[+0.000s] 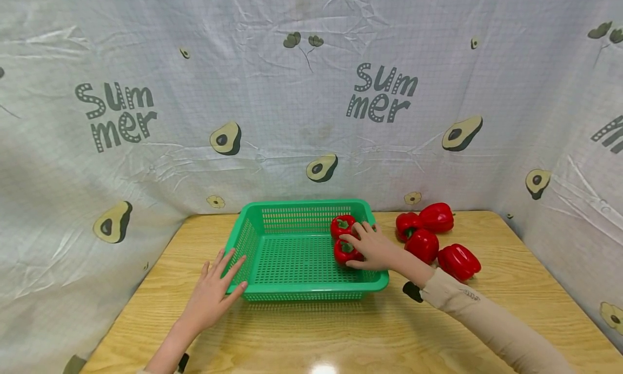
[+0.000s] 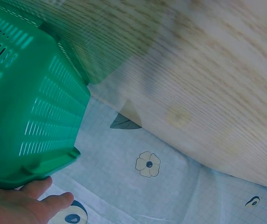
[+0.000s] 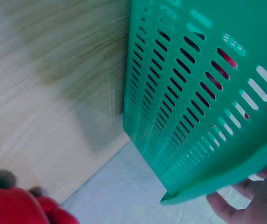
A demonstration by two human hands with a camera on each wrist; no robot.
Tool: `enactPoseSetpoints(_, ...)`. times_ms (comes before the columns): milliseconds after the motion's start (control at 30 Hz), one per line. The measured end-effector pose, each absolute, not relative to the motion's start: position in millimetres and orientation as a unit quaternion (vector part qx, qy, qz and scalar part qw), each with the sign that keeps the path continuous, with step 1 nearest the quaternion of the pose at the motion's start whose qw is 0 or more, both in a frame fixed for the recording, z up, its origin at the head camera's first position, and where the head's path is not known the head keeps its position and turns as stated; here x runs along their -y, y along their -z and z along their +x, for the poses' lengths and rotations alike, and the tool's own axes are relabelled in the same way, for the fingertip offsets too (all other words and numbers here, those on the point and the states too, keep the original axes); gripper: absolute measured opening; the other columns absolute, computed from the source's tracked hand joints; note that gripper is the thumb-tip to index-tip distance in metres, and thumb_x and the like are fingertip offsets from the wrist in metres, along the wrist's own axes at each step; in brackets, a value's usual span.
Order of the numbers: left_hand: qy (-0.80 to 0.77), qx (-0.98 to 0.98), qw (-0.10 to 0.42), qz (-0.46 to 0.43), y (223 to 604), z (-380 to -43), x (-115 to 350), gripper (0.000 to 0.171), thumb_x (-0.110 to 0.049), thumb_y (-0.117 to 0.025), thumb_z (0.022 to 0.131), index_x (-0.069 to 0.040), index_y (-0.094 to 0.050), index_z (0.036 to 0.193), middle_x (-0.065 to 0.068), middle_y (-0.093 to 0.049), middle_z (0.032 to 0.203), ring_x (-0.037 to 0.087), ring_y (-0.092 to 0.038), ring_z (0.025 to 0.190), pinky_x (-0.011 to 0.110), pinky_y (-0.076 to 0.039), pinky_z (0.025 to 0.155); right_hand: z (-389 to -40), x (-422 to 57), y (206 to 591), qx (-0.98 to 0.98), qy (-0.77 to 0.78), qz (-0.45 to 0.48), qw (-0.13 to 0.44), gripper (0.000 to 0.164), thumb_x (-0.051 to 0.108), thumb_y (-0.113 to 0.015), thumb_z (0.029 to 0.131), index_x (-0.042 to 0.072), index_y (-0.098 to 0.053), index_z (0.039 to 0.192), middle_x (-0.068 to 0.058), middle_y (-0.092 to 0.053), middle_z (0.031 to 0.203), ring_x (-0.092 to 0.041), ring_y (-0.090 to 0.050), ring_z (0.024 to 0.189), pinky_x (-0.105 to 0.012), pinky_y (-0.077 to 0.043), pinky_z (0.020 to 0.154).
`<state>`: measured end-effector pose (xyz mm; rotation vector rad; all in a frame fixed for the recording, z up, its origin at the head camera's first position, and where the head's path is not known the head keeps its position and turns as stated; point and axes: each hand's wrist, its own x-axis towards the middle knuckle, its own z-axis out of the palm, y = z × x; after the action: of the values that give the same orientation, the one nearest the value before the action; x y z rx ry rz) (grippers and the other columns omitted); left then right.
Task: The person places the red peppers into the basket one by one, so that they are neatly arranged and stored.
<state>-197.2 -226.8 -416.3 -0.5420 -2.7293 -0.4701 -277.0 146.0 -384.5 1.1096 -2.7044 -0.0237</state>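
Note:
A green slotted plastic basket (image 1: 302, 295) stands on the wooden table, with two glossy red bell peppers at its right end, stems up. My right hand (image 1: 377, 249) reaches over the right rim to the nearer bell pepper (image 1: 343, 253), its index finger and thumb on either side of it. The farther bell pepper (image 1: 340, 222) sits just beyond my fingers. At the left rim, my left hand (image 1: 211, 293) has its fingers spread over the edge. In the left wrist view, fingertips (image 2: 58, 201) show by the basket's rim.
Several more red bell peppers lie right of the basket, among them one at the back (image 1: 436, 217) and one nearest the front (image 1: 459, 262). A printed cloth (image 1: 272, 104) hangs behind and beside the wooden table (image 1: 311, 339).

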Motion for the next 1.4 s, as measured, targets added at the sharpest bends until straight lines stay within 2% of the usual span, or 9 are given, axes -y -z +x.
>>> enactPoseSetpoints(300, 0.168, 0.954, 0.157, -0.19, 415.9, -198.3, 226.1, 0.054, -0.034, -0.054, 0.087, -0.013, -0.041, 0.135, 0.018, -0.029, 0.143, 0.035, -0.015, 0.137, 0.065, -0.017, 0.099, -259.7, -167.4, 379.1, 0.912, 0.0, 0.375, 0.167, 0.049, 0.045, -0.056, 0.083, 0.019, -0.051, 0.124, -0.005, -0.049, 0.11, -0.021, -0.044, 0.097, -0.037, -0.036, 0.074)
enactPoseSetpoints(700, 0.161, 0.955, 0.162, -0.188, 417.3, -198.4, 227.4, 0.054, -0.033, -0.055, 0.086, -0.012, -0.042, 0.134, 0.018, -0.03, 0.143, 0.036, -0.016, 0.136, 0.065, -0.018, 0.098, -245.0, -194.1, 381.1, 0.9, -0.038, 0.377, 0.216, 0.047, 0.038, -0.063, 0.079, 0.017, -0.054, 0.12, -0.003, -0.053, 0.107, -0.019, -0.047, 0.099, -0.037, -0.039, 0.078)
enactPoseSetpoints(933, 0.162, 0.954, 0.166, -0.189, 416.9, -196.9, 226.0, 0.054, -0.032, -0.057, 0.085, -0.012, -0.043, 0.134, 0.018, -0.031, 0.142, 0.036, -0.016, 0.136, 0.065, -0.019, 0.098, -237.1, -221.8, 388.5, 0.891, -0.059, 0.367, 0.262, 0.047, 0.03, -0.067, 0.077, 0.01, -0.056, 0.118, -0.006, -0.056, 0.11, -0.02, -0.051, 0.1, -0.04, -0.043, 0.08)
enactPoseSetpoints(1033, 0.161, 0.954, 0.168, -0.191, 417.0, -196.7, 225.5, 0.054, -0.033, -0.056, 0.086, -0.011, -0.043, 0.133, 0.018, -0.031, 0.142, 0.036, -0.016, 0.136, 0.065, -0.019, 0.098, -234.3, -237.2, 392.5, 0.89, -0.064, 0.356, 0.278, 0.045, 0.037, -0.059, 0.084, 0.007, -0.055, 0.118, -0.006, -0.056, 0.109, -0.02, -0.051, 0.097, -0.041, -0.044, 0.081)
enactPoseSetpoints(1167, 0.162, 0.953, 0.169, -0.193, 417.4, -197.1, 225.2, 0.054, -0.033, -0.055, 0.086, -0.011, -0.043, 0.133, 0.019, -0.03, 0.142, 0.035, -0.016, 0.136, 0.065, -0.019, 0.098, -229.1, -257.0, 397.4, 0.896, -0.058, 0.332, 0.288, 0.053, 0.048, -0.041, 0.09, 0.006, -0.052, 0.12, -0.008, -0.056, 0.109, -0.025, -0.052, 0.098, -0.045, -0.045, 0.081)
enactPoseSetpoints(1233, 0.162, 0.953, 0.169, -0.192, 417.6, -197.4, 225.1, 0.054, -0.033, -0.056, 0.086, -0.011, -0.043, 0.133, 0.019, -0.03, 0.142, 0.035, -0.015, 0.137, 0.065, -0.019, 0.098, -225.5, -266.8, 399.2, 0.899, -0.053, 0.319, 0.295, 0.051, 0.043, -0.049, 0.088, 0.005, -0.051, 0.121, -0.011, -0.057, 0.109, -0.028, -0.053, 0.097, -0.047, -0.045, 0.079)
enactPoseSetpoints(1333, 0.161, 0.954, 0.167, -0.192, 417.4, -197.8, 224.6, 0.054, -0.032, -0.056, 0.085, -0.011, -0.043, 0.133, 0.019, -0.03, 0.142, 0.036, -0.016, 0.136, 0.066, -0.019, 0.098, -222.0, -281.7, 402.2, 0.901, -0.045, 0.303, 0.309, 0.049, 0.043, -0.045, 0.09, 0.004, -0.053, 0.119, -0.012, -0.058, 0.104, -0.029, -0.053, 0.093, -0.047, -0.044, 0.076)
enactPoseSetpoints(1367, 0.163, 0.954, 0.165, -0.191, 417.3, -197.9, 224.5, 0.054, -0.032, -0.056, 0.085, -0.012, -0.043, 0.134, 0.019, -0.03, 0.142, 0.036, -0.015, 0.136, 0.066, -0.019, 0.098, -221.1, -286.5, 403.3, 0.9, -0.044, 0.3, 0.313, 0.054, 0.047, -0.035, 0.092, 0.003, -0.053, 0.118, -0.013, -0.058, 0.103, -0.029, -0.052, 0.092, -0.047, -0.044, 0.076)
enactPoseSetpoints(1400, 0.163, 0.954, 0.164, -0.191, 417.2, -198.0, 224.4, 0.054, -0.032, -0.056, 0.086, -0.012, -0.042, 0.134, 0.019, -0.03, 0.142, 0.036, -0.015, 0.136, 0.066, -0.019, 0.098, -220.5, -291.1, 404.3, 0.899, -0.042, 0.299, 0.317, 0.053, 0.046, -0.035, 0.092, 0.003, -0.054, 0.116, -0.013, -0.058, 0.101, -0.029, -0.051, 0.092, -0.047, -0.043, 0.075)
